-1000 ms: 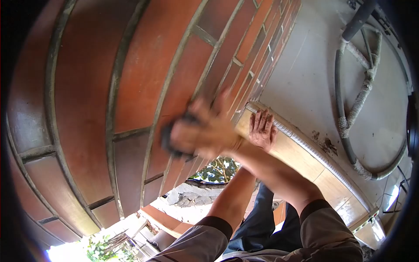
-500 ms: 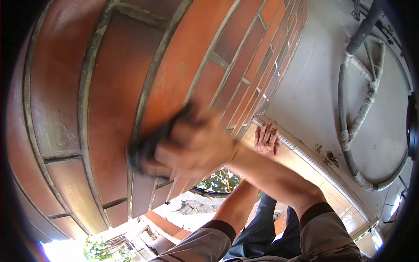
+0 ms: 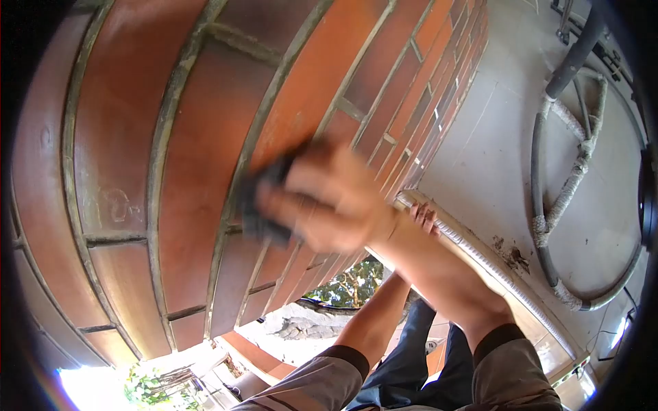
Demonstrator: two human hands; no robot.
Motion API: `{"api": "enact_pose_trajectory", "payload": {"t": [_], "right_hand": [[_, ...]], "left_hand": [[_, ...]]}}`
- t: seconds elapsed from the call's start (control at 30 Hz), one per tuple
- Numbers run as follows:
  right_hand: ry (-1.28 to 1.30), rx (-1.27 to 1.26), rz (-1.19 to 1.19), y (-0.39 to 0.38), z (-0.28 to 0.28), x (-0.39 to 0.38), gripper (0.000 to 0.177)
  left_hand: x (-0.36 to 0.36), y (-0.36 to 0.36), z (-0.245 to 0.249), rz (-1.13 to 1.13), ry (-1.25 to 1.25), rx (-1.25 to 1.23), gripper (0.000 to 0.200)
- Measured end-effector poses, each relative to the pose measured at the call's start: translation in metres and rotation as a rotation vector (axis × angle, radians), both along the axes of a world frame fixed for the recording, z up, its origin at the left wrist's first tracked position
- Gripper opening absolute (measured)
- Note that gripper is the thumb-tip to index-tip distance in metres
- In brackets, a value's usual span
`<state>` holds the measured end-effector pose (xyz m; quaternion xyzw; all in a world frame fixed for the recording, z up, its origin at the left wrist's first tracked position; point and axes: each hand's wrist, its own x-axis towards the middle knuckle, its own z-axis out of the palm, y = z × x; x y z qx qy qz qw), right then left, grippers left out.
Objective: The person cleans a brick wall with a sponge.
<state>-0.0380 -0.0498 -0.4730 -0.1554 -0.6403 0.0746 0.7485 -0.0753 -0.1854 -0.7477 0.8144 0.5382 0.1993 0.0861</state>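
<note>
My right hand (image 3: 336, 202), smeared by motion, is closed around a black cloth-like pad (image 3: 264, 205) and holds it against the brick-tiled wall (image 3: 199, 185). Blur keeps me from telling whether the pad is cloth or sponge. The wall has orange-red and dark brown tiles with grey grout joints. Behind my right forearm, the fingers of my left hand (image 3: 423, 218) lie over the edge of a pale ledge (image 3: 473, 267), beside a ribbed white hose (image 3: 493, 274). My left palm is mostly hidden, and I see nothing held in that hand.
A grey hose wrapped with white tape (image 3: 572, 185) loops on the light surface (image 3: 473, 137) at right. Dark debris (image 3: 513, 253) lies near the ledge. Below are my dark trousers (image 3: 404, 356), foliage (image 3: 353, 284) and a rough grey stone patch (image 3: 308, 325).
The view has shifted slightly. My right hand and the black pad have moved up and right across the wall. My left fingers, previously stretched upward, now show lower at the ledge edge.
</note>
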Motion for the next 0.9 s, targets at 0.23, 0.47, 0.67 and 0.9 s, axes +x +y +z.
{"api": "enact_pose_trajectory", "payload": {"t": [0.23,0.47,0.67,0.9], "right_hand": [[0.402,-0.388,-0.422,0.06,0.045,0.017,0.013],[-0.34,-0.086,-0.236,-0.037,0.046,-0.054,0.009],[0.297,-0.104,-0.365,0.052,0.099,-0.01,0.011],[-0.072,0.193,0.026,-0.051,0.101,-0.054,0.038]], "left_hand": [[0.002,-0.004,0.005,0.048,0.124,-0.127,0.053],[0.002,0.0,0.004,0.032,-0.051,-0.046,0.041],[0.003,-0.016,-0.035,0.15,-0.396,-0.244,0.043],[0.004,0.0,0.013,0.042,0.015,-0.076,0.045]]}}
